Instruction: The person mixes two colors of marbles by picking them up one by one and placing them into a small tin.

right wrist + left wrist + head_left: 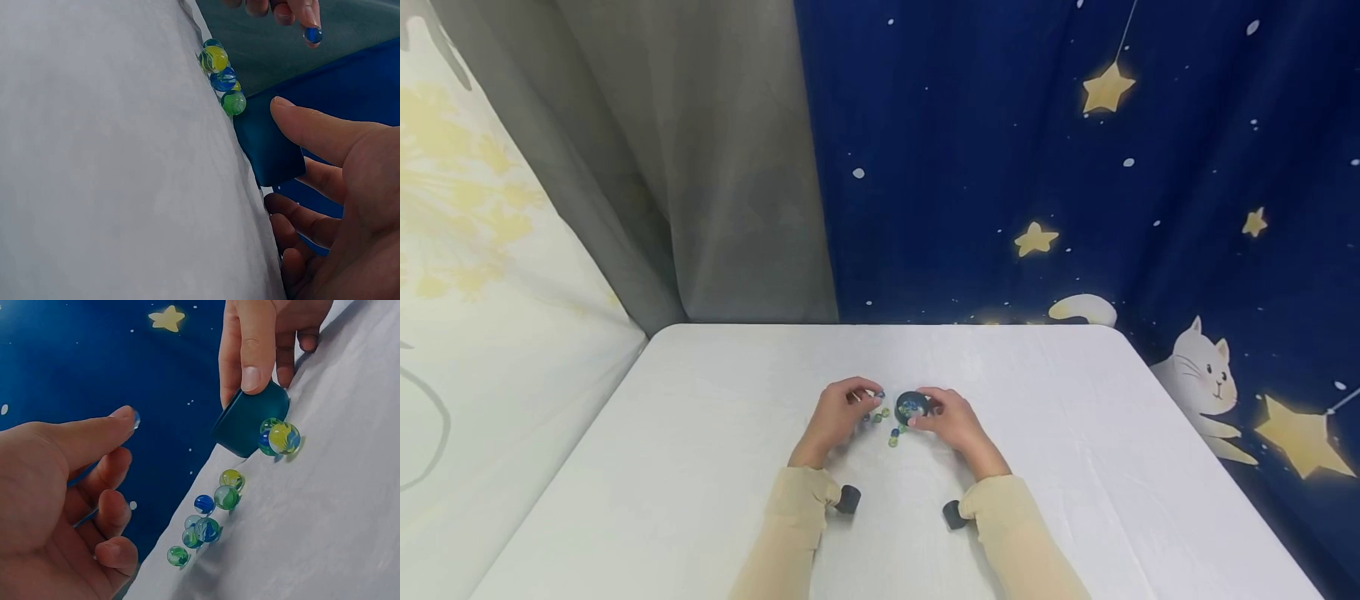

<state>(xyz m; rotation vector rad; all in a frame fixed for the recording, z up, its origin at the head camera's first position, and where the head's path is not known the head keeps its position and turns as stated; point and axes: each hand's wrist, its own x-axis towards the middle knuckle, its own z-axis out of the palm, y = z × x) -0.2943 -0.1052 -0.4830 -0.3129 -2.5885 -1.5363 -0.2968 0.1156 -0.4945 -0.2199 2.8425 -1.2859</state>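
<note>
My left hand (841,410) pinches a blue glass marble (314,35) between thumb and fingertip, raised above the table and just left of a small teal cup (253,422). My right hand (955,418) grips the cup's side with thumb and fingers. The cup stands on the cloth, and blue and green marbles (912,407) show inside it in the head view. Several loose green, blue and yellow marbles (207,529) lie on the cloth beneath the left hand. A yellow-and-blue marble (284,438) rests in front of the cup with another close behind it.
A white cloth (700,467) covers the table. Each sleeve cuff has a black wrist device, one at the left (848,500) and one at the right (954,515). Behind the table hang a grey curtain (737,167) and a dark blue starry curtain (955,167).
</note>
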